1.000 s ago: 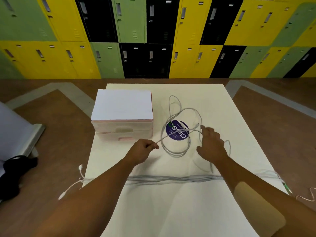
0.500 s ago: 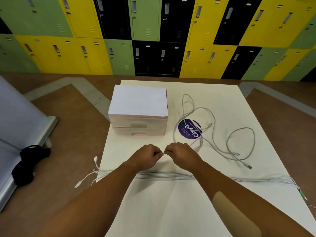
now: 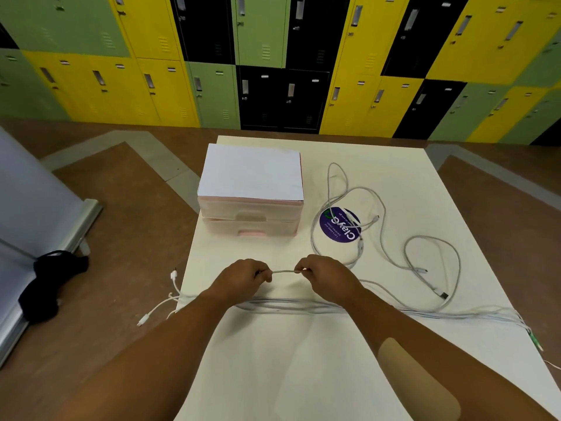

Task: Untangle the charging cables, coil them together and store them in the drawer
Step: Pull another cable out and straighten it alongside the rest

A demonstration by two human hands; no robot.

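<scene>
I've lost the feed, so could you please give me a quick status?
Left hand and right hand pinch one grey cable between them. Other cables loose on table. Drawers closed.

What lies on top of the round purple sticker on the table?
Grey cable strands cross the purple sticker, hiding thin strips of its print. A connector lies just past its right edge. Nothing else rests on it.

Your forearms enter from 7 and 5 o'clock. Left hand [image 3: 243, 278] and right hand [image 3: 326, 276], curled, pinch one cable [image 3: 283, 271].
</scene>
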